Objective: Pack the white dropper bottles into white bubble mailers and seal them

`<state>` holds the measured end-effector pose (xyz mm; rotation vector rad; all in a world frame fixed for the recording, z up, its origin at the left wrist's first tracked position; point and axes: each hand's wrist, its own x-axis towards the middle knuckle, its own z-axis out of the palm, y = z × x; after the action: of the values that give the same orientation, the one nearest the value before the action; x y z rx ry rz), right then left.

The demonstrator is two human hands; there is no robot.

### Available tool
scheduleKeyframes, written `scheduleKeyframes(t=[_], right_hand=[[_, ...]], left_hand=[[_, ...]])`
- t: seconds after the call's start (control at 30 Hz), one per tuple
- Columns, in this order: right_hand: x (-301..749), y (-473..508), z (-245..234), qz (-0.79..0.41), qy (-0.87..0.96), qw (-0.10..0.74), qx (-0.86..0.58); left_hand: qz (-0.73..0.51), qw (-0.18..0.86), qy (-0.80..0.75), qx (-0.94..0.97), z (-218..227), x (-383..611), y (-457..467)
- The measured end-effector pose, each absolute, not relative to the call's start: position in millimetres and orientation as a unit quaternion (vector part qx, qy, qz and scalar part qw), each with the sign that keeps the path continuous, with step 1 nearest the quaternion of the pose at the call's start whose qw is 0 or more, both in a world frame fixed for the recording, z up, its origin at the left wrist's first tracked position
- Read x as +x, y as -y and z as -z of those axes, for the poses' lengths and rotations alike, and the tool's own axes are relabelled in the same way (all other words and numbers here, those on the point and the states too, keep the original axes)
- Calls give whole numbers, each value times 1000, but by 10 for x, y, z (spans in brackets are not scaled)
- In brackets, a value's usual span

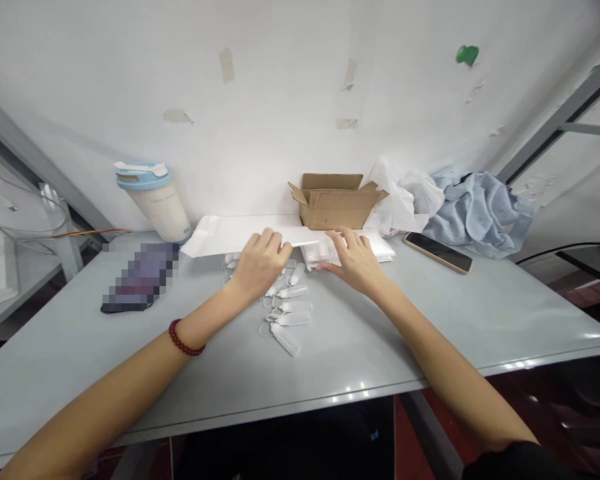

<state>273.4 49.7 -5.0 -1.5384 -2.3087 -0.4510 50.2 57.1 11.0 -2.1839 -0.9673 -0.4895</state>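
Observation:
My left hand (260,263) has its fingers curled round the edge of a long white flat bag (230,233), lifted slightly above the grey table (430,320). My right hand (353,260) lies with fingers spread on a stack of clear and white plastic bags (375,245). Several small white tags with loops (287,313) lie scattered just below both hands. An open cardboard box (333,199) stands right behind the stack, against the wall.
A pale tumbler with a blue lid (155,197) stands at the back left, a dark blurred item (140,277) lies left. A phone (437,252), a crumpled white bag (405,197) and blue cloth (480,207) are at the right.

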Motion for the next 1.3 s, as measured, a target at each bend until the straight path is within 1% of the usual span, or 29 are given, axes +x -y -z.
scheduleKeyframes(t=[0.07, 0.17, 0.27, 0.33, 0.47, 0.57, 0.7, 0.8, 0.9, 1.0, 1.1, 1.2, 1.3], right_hand=[[2667, -440, 36, 179, 830, 185, -495], [2566, -359, 40, 209, 855, 191, -435], [2496, -320, 73, 235, 866, 175, -406], [2478, -320, 96, 244, 869, 154, -401], [2500, -352, 104, 245, 869, 128, -410], [2538, -377, 91, 238, 862, 127, -429], [2587, -411, 83, 220, 857, 131, -447], [2610, -433, 88, 211, 852, 126, -462], [2617, -444, 96, 202, 848, 121, -475], [2610, -440, 103, 190, 845, 118, -486], [2599, -428, 105, 183, 841, 113, -497], [2594, -406, 105, 175, 843, 117, -495], [2587, -370, 103, 151, 862, 132, -467]], left_hand=[[203, 353, 332, -851, -67, 545, -450], [228, 371, 283, -855, -9, 609, -304], [246, 373, 250, -859, 44, 623, -193], [260, 353, 249, -864, 66, 579, -148], [283, 283, 309, -863, 42, 371, -177], [291, 228, 419, -829, -23, 168, -307], [273, 114, 583, -757, -90, -97, -513], [289, -16, 663, -691, -111, -242, -615], [338, -154, 698, -612, -132, -296, -653], [394, -272, 685, -549, -164, -271, -637], [431, -385, 622, -528, -200, -204, -587], [424, -472, 556, -536, -224, -112, -519], [401, -526, 503, -555, -218, -6, -440]])
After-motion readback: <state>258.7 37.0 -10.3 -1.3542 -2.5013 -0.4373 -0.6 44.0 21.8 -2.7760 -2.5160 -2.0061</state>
